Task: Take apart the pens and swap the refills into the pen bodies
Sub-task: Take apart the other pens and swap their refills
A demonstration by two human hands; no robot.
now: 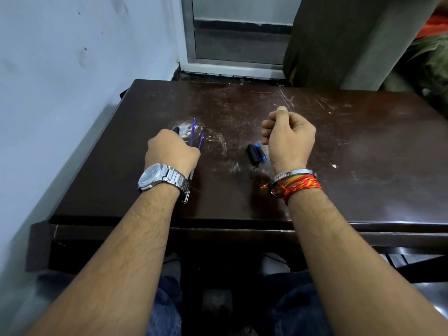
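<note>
My left hand (171,151) is a closed fist resting on the dark table (339,146), with the black end of a pen body (176,129) poking out beyond the knuckles. Two thin blue refills (194,133) lie side by side just right of that fist, their near ends hidden under it. A short black pen piece (252,154) and a short blue pen piece (261,155) lie together mid-table. My right hand (288,138) hovers just right of them, fingers curled and thumb pressed on the index finger. Nothing shows in it, and its palm is hidden.
A pale wall (60,81) runs close along the table's left edge. Behind the table's far edge stand a metal-framed glass door (237,40) and a dark curtain (339,40). My knees are under the near edge.
</note>
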